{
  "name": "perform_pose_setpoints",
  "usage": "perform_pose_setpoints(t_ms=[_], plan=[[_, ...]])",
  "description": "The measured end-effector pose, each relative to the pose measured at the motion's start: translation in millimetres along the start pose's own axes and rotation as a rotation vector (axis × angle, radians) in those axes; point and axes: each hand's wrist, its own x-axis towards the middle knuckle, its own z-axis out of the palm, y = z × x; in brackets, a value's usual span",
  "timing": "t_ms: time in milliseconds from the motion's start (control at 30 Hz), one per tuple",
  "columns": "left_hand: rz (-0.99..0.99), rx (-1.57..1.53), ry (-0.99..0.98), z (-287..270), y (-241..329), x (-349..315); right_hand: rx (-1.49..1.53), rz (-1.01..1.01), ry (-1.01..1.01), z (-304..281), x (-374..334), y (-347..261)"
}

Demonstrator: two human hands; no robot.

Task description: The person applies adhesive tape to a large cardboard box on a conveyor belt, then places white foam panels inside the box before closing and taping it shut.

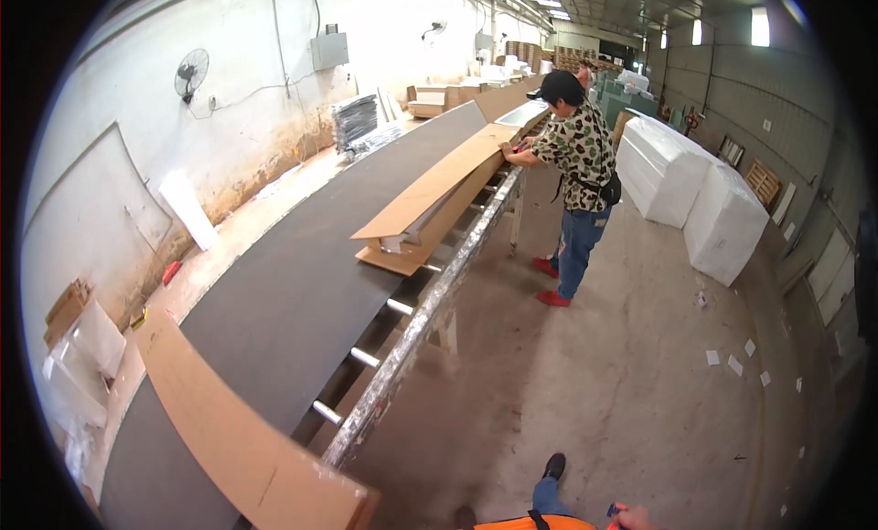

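Note:
At the lower edge my right hand [633, 518] is closed around a small red-and-blue tool [617, 509]; too little of it shows to tell its kind. My left hand is out of view. Part of my orange garment [540, 523] and one dark shoe [554, 465] appear beside it. Nearest on the left, a long flat cardboard sheet [229, 411] lies across the dark belt [265, 301]. Farther along, a long carton [448, 187] with its near end open rests on the rollers, something pale inside. A co-worker [576, 146] leans over its far part with both hands.
A scuffed metal rail with rollers [364, 357] edges the line. Large white wrapped blocks [727, 219] stand at right, and paper scraps [735, 365] lie on the floor. Along the left wall are a fan [190, 73], stacked dark panels [355, 121] and a yellow tape measure [139, 319].

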Motion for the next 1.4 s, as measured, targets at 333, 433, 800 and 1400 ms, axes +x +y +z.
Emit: perform_pose_setpoints(t_ms=[333,433,800,1400], plan=[[0.064,0.105,0.052,140,-74,-41,-0.073,-0.366,0.037,-116,137,-248],[-0.018,0.475,-0.059,249,-146,-39,-0.027,-0.491,0.144,-140,181,-257],[0.333,1.187,-0.856,768,-325,-56,0.639,-0.268,0.136,-320,302,-274],[1.25,0.976,-2.793,1298,-746,-389,2.128,-0.32,0.174,-665,536,-422]])
